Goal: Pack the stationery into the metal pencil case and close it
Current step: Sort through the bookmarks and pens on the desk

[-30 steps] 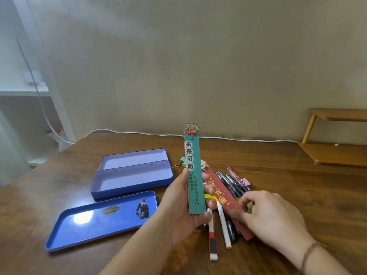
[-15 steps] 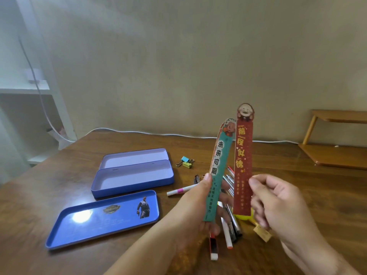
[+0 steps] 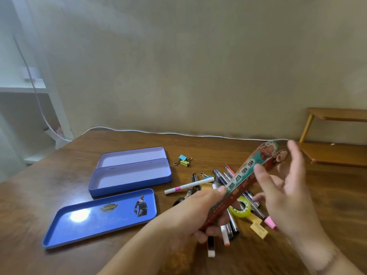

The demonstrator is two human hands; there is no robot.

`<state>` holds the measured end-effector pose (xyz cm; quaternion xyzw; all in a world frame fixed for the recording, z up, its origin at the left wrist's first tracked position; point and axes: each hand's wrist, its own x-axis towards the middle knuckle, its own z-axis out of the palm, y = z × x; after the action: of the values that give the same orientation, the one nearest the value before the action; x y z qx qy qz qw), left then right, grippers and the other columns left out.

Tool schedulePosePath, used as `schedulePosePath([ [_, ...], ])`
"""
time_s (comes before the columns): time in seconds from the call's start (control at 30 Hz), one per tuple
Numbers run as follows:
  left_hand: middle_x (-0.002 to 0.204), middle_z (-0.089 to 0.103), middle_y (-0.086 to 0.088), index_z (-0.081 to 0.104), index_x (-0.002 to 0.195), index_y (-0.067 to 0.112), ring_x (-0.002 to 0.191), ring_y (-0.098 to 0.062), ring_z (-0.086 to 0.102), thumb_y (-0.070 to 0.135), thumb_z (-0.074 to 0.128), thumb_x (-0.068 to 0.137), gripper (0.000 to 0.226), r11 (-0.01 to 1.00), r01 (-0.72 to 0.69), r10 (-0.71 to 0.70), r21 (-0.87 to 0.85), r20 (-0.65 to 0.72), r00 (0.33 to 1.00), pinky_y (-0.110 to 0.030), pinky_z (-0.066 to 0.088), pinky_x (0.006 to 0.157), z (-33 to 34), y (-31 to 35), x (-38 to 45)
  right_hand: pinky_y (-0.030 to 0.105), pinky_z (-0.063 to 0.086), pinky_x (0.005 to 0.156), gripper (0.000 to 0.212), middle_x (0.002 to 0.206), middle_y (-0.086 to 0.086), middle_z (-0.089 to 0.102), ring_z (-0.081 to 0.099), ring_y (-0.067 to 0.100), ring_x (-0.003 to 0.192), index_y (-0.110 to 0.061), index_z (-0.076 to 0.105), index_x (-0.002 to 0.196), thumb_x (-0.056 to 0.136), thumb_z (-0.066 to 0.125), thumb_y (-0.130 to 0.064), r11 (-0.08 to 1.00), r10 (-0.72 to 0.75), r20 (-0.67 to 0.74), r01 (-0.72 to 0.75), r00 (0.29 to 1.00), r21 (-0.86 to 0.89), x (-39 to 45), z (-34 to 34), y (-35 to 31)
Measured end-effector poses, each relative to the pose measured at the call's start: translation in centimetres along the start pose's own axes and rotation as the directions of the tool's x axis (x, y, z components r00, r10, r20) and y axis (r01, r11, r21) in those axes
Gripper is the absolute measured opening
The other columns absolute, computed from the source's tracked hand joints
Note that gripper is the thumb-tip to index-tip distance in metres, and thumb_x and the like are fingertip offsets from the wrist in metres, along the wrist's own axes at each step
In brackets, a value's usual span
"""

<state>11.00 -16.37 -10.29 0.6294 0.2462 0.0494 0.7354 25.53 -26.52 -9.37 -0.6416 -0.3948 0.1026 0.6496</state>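
Observation:
The metal pencil case [image 3: 129, 187] lies open at centre left, its hinged part [image 3: 131, 155] folded back. A separate blue printed piece [image 3: 99, 217] lies nearer me. My left hand [image 3: 186, 215] grips a green bookmark [image 3: 241, 175] and a red bookmark [image 3: 228, 201] stacked together, tilted up to the right. My right hand [image 3: 284, 195] has its fingers spread, with the thumb against the bookmarks' upper part. Beneath them lie several pens [image 3: 222, 177], a white marker [image 3: 188, 187], a yellow tape roll [image 3: 241, 210], binder clips [image 3: 183, 160], a pink eraser [image 3: 270, 222] and yellow tags [image 3: 259, 231].
A white cable [image 3: 198, 134] runs along the wooden table's back edge by the wall. A low wooden stand [image 3: 335, 153] sits at the right rear. A white shelf [image 3: 23, 88] is beyond the table's left edge.
The red bookmark went from my right hand onto the green one in my left hand. Both now tilt further right. My right hand's fingers have spread.

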Motion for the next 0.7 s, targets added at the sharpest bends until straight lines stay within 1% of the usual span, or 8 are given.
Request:
schedulePosePath([
  [0.07, 0.07, 0.047, 0.005, 0.066, 0.109, 0.022, 0.056, -0.008, 0.038, 0.056, 0.036, 0.1, 0.046, 1.0, -0.001, 0.0, 0.03, 0.039, 0.999, -0.015, 0.021, 0.041, 0.2, 0.0, -0.1, 0.039, 0.057, 0.064, 0.07, 0.086, -0.018, 0.068, 0.07, 0.014, 0.075, -0.054, 0.017, 0.139, 0.082, 0.056, -0.042, 0.999, -0.052, 0.012, 0.052, 0.999, -0.005, 0.0, -0.3, 0.1],
  [0.2, 0.07, 0.046, 0.004, 0.07, 0.105, 0.027, 0.056, -0.008, 0.038, 0.063, 0.032, 0.098, 0.052, 0.998, 0.008, -0.013, 0.068, 0.075, 0.997, -0.014, 0.022, 0.039, 0.2, 0.0, -0.3, 0.026, 0.057, 0.055, 0.056, 0.092, -0.009, 0.062, 0.066, 0.019, 0.063, -0.047, 0.037, 0.131, 0.081, 0.06, -0.039, 0.993, -0.115, 0.025, 0.116, 0.993, -0.026, -0.1, -0.5, 0.2],
  [0.3, 0.071, 0.047, 0.004, 0.069, 0.108, 0.023, 0.056, -0.008, 0.039, 0.066, 0.031, 0.096, 0.06, 0.99, 0.023, -0.031, 0.143, 0.053, 0.998, -0.016, 0.023, 0.043, 0.0, 0.2, -0.4, 0.038, 0.058, 0.051, 0.037, 0.084, -0.012, 0.064, 0.066, 0.023, 0.064, -0.037, 0.048, 0.119, 0.084, 0.058, -0.037, 0.993, -0.122, -0.003, 0.122, 0.993, 0.002, -0.1, -0.7, -0.2],
  [0.4, 0.069, 0.049, 0.002, 0.071, 0.104, 0.017, 0.053, -0.007, 0.04, 0.06, 0.033, 0.099, 0.058, 0.954, 0.011, -0.011, 0.3, -0.001, 1.0, -0.018, 0.027, 0.047, 0.0, 0.5, -0.4, 0.047, 0.056, 0.045, 0.023, 0.08, -0.001, 0.06, 0.064, 0.015, 0.063, -0.022, 0.057, 0.101, 0.086, 0.054, -0.039, 0.987, -0.158, -0.06, 0.16, 0.986, 0.025, 0.1, -1.1, -0.4],
  [0.5, 0.071, 0.054, 0.0, 0.073, 0.095, 0.019, 0.05, -0.003, 0.045, 0.056, 0.037, 0.099, 0.051, 0.915, -0.036, 0.071, 0.401, -0.073, 0.995, -0.017, 0.037, 0.053, 0.0, 0.6, -0.2, 0.038, 0.058, 0.05, 0.015, 0.078, 0.001, 0.063, 0.065, 0.017, 0.066, -0.021, 0.061, 0.089, 0.086, 0.057, -0.035, 0.979, -0.206, -0.067, 0.205, 0.976, -0.022, 0.5, -1.2, 0.0],
  [0.6, 0.075, 0.056, 0.0, 0.072, 0.098, 0.021, 0.056, -0.001, 0.048, 0.059, 0.038, 0.095, 0.051, 0.853, -0.124, 0.212, 0.507, -0.118, 0.97, -0.02, 0.04, 0.06, -0.1, 0.3, 0.2, 0.024, 0.058, 0.06, 0.014, 0.082, 0.003, 0.068, 0.069, 0.013, 0.072, -0.018, 0.065, 0.081, 0.092, 0.057, -0.014, 0.979, -0.203, -0.115, 0.203, 0.972, -0.006, 0.8, -1.4, 0.4],
  [0.63, 0.075, 0.056, 0.003, 0.071, 0.099, 0.023, 0.061, -0.001, 0.05, 0.062, 0.036, 0.092, 0.052, 0.825, -0.15, 0.251, 0.545, -0.115, 0.961, -0.022, 0.042, 0.063, 0.0, 0.2, 0.3, 0.029, 0.06, 0.062, 0.015, 0.084, 0.004, 0.069, 0.072, 0.015, 0.072, -0.017, 0.065, 0.082, 0.093, 0.056, -0.012, 0.983, -0.174, -0.113, 0.179, 0.978, 0.038, 0.9, -1.4, 0.4],
  [0.7, 0.074, 0.056, 0.007, 0.069, 0.098, 0.03, 0.069, -0.004, 0.053, 0.067, 0.033, 0.087, 0.053, 0.789, -0.178, 0.286, 0.588, -0.095, 0.953, -0.026, 0.045, 0.071, -0.1, -0.2, 0.4, 0.045, 0.061, 0.066, 0.011, 0.087, 0.006, 0.07, 0.073, 0.027, 0.076, -0.018, 0.066, 0.084, 0.091, 0.057, -0.021, 0.984, -0.158, -0.092, 0.164, 0.983, 0.064, 0.9, -1.4, 0.5],
])
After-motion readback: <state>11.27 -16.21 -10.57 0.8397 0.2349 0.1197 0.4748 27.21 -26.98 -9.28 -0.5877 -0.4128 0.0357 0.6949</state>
